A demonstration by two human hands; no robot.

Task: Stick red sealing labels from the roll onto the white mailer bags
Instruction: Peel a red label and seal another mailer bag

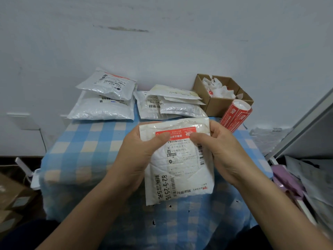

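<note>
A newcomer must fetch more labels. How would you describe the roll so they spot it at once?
Start at the blue checked table against the white wall. At its far right corner sits an open cardboard box; the roll of red labels lies right in front of it. It is the only red cylinder, unlike the flat white mailer bags to its left.

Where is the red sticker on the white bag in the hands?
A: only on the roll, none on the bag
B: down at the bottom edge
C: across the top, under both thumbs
C: the red label lies across the top of the mailer bag, and the thumbs of the left hand and right hand press its ends.
</note>
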